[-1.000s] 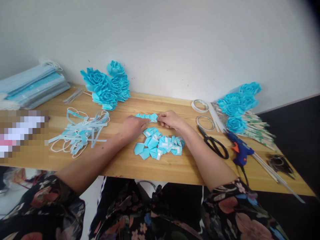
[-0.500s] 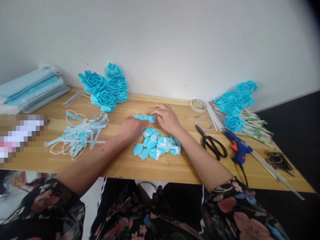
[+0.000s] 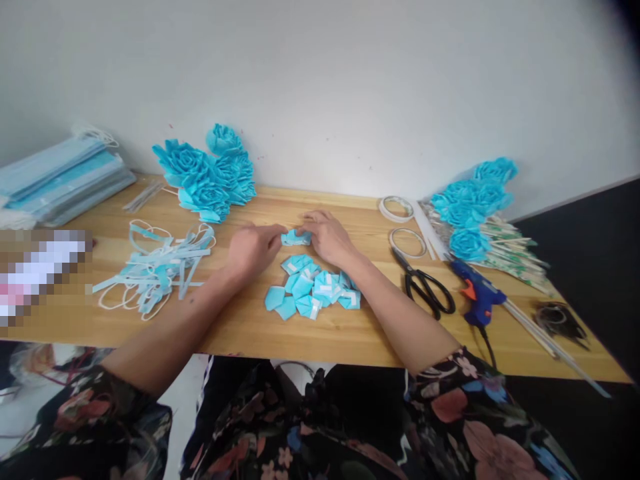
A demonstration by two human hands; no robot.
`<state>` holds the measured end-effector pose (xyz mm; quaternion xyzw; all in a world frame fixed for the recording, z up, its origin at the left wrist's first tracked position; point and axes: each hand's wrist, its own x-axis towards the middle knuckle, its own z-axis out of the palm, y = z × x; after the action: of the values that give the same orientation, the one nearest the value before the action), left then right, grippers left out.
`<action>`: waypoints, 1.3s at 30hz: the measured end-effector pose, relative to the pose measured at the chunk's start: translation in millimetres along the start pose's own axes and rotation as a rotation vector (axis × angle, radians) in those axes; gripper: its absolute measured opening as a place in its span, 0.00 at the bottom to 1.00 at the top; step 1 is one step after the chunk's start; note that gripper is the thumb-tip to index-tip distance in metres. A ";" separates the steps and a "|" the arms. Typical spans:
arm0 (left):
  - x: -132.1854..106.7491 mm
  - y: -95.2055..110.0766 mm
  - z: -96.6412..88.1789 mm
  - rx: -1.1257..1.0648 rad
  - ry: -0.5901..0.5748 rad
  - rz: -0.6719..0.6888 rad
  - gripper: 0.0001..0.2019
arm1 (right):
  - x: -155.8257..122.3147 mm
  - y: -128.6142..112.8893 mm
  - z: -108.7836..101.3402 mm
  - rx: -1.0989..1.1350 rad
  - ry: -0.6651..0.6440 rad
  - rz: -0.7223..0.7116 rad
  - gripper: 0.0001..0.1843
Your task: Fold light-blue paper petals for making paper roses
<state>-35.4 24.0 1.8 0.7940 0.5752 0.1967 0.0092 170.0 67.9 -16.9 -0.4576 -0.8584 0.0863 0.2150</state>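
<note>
Between my two hands, just above the table, is a short pleated strip of light-blue mask fabric [image 3: 295, 238]. Thumb and fingertips of my left hand [image 3: 254, 252] pinch its left end. My right hand [image 3: 327, 237] is closed over the right end, its fingers bent and partly covering the strip. Closer to me lies a loose cluster of folded blue fabric petals [image 3: 301, 285], several with white tape pieces stuck on them. My right wrist partly hides the cluster's right side.
Left are cut strips with ear loops [image 3: 160, 267] and stacked face masks [image 3: 60, 180]. Blue fabric flowers [image 3: 210, 177] stand behind, more flowers [image 3: 473, 200] at right. Tape rolls [image 3: 397, 209], scissors [image 3: 425, 283], a blue glue gun [image 3: 477, 293] and thin sticks [image 3: 533, 327] lie right.
My left hand has shifted slightly left and turned, its fingertips now at the strip's left end. Less of the strip's length shows than before. My right hand stays nearly in place.
</note>
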 end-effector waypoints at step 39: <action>-1.0 -16.6 -4.5 0.027 -0.208 -0.063 0.20 | 1.4 -14.6 5.9 -0.057 -0.043 -0.115 0.22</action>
<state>-52.2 27.8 1.7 0.7916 0.5985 0.1049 0.0645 155.7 61.1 -16.8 -0.4115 -0.8898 0.0590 0.1880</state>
